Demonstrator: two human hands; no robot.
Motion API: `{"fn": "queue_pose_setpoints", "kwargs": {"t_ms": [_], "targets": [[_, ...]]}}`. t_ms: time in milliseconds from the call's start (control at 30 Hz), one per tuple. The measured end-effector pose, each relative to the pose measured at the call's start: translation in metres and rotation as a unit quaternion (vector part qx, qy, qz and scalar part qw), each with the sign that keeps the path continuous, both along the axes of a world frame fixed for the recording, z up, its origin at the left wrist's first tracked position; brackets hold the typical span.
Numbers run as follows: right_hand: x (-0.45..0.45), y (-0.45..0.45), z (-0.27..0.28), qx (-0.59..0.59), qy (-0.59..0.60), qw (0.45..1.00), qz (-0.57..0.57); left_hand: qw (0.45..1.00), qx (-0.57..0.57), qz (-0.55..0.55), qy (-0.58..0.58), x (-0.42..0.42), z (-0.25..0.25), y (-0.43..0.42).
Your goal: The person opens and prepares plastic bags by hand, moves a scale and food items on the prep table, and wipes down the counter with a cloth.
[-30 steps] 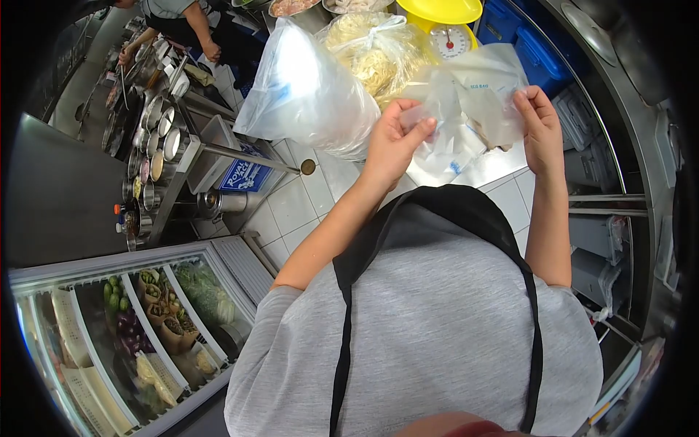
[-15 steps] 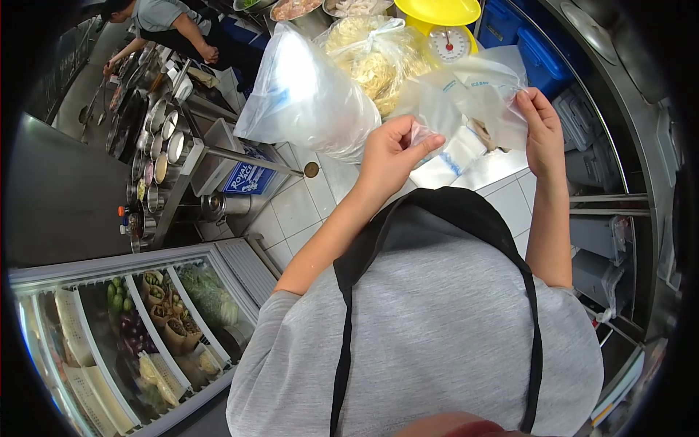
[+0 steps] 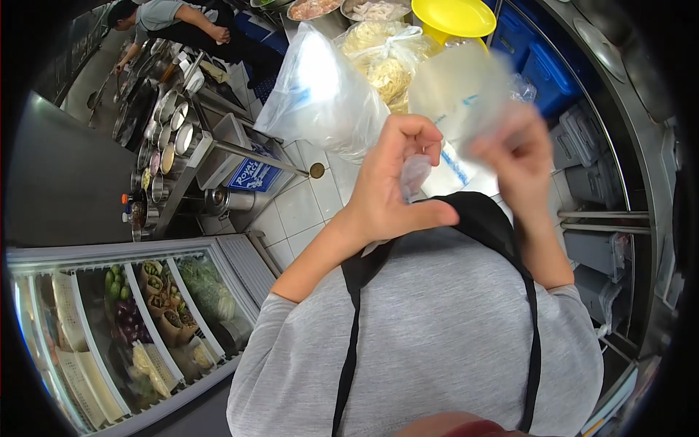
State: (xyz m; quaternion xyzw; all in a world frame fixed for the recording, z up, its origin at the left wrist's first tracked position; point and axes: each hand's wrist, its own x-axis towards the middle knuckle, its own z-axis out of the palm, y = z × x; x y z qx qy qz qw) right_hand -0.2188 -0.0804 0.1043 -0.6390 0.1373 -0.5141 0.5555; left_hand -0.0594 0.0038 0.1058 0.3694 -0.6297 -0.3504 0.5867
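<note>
My left hand [image 3: 389, 186] is curled, its thumb held apart, with a crumpled piece of clear plastic [image 3: 416, 175] against the palm under the fingers. To its right, my right hand [image 3: 520, 156] is smeared by motion, its fingers bent at the lower edge of a translucent plastic bag [image 3: 459, 91] with blue print. That bag is blurred too and stands up in front of the yellow scale [image 3: 453, 16]. Below it lies white plastic with a blue printed band [image 3: 457, 169]. A large clear bag [image 3: 320, 109] rests left of my hands, beside a knotted bag of noodles [image 3: 389, 76].
Metal bowls of pale food [image 3: 375, 9] stand at the back. At far left a person [image 3: 171, 18] works by a rack of metal containers [image 3: 167, 135]. A glass-topped chiller [image 3: 131, 328] with vegetables is lower left. Blue bins [image 3: 547, 73] and grey tubs [image 3: 582, 171] line the right.
My left hand has turned, its thumb moving away from the fingers. The right hand has moved left and down toward the left one, and the printed bag has shifted left, now hiding the scale's dial.
</note>
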Motion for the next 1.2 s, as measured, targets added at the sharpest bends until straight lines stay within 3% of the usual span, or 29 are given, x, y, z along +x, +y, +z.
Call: {"fn": "queue_pose_setpoints", "kwargs": {"t_ms": [67,133,167,267,300,333,367,400,467,500,533,600,633,667,700,800,867,900,933,967,1033,1133,1200], "targets": [[0.01,0.006,0.011,-0.2,0.097,0.968,0.119,0.998,-0.021,0.063,0.013,-0.005,0.006,0.004],[0.012,0.002,0.015,-0.205,0.122,0.962,0.132,0.986,0.032,0.086,-0.139,0.006,0.021,0.016],[0.01,0.001,0.017,-0.207,0.121,0.961,0.137,0.978,-0.012,0.078,-0.195,0.016,0.021,0.019],[0.008,0.004,0.022,-0.142,0.067,0.959,0.237,0.989,-0.023,0.077,-0.12,0.036,0.031,0.034],[0.009,0.009,0.02,-0.013,-0.066,0.945,0.319,0.989,-0.025,0.083,-0.121,0.04,0.034,0.037],[0.009,0.014,0.02,0.117,-0.195,0.893,0.387,0.98,-0.043,0.164,-0.102,0.042,0.038,0.039],[0.009,0.018,0.024,0.148,-0.225,0.877,0.399,0.964,-0.062,0.244,-0.082,0.043,0.041,0.041],[0.009,0.012,0.026,0.146,-0.225,0.876,0.401,0.964,-0.064,0.246,-0.083,0.043,0.044,0.043],[0.009,-0.009,0.028,-0.012,-0.072,0.808,0.584,0.968,-0.12,0.221,-0.005,0.043,0.051,0.047],[0.006,-0.012,0.05,-0.127,0.057,0.828,0.543,0.975,-0.124,0.179,0.05,0.042,0.059,0.05],[0.009,-0.008,0.066,-0.229,0.112,0.857,0.449,0.974,-0.126,0.181,0.049,0.045,0.066,0.052],[0.021,0.0,0.088,-0.43,0.191,0.858,0.207,0.984,-0.132,0.048,0.113,0.059,0.083,0.061],[0.026,-0.001,0.095,-0.52,0.213,0.825,0.064,0.987,-0.15,0.026,-0.042,0.07,0.098,0.063],[0.028,-0.007,0.102,-0.578,0.234,0.782,0.01,0.966,-0.166,0.003,-0.197,0.08,0.117,0.066],[0.033,-0.012,0.11,-0.631,0.245,0.735,-0.044,0.933,-0.168,0.051,-0.315,0.084,0.137,0.072],[0.062,-0.026,0.119,-0.661,0.158,0.719,-0.142,0.783,-0.135,0.236,-0.559,0.086,0.182,0.083],[0.07,-0.029,0.122,-0.67,0.128,0.705,-0.196,0.751,-0.135,0.264,-0.589,0.098,0.184,0.07],[0.073,-0.029,0.121,-0.664,0.183,0.699,-0.195,0.72,-0.134,0.287,-0.618,0.106,0.183,0.061],[0.076,-0.03,0.119,-0.655,0.238,0.69,-0.194,0.729,-0.075,0.306,-0.608,0.114,0.168,0.053],[0.081,-0.038,0.1,-0.613,0.261,0.729,-0.157,0.744,-0.1,0.265,-0.606,0.123,0.154,0.041],[0.091,-0.046,0.063,-0.565,0.287,0.768,-0.094,0.819,-0.003,0.229,-0.526,0.139,0.108,0.026],[0.098,-0.044,0.028,-0.487,0.297,0.819,-0.062,0.875,0.056,0.201,-0.437,0.138,0.042,0.012],[0.099,-0.036,0.011,-0.439,0.288,0.849,-0.06,0.903,0.042,0.285,-0.32,0.121,0.011,0.012]]}}
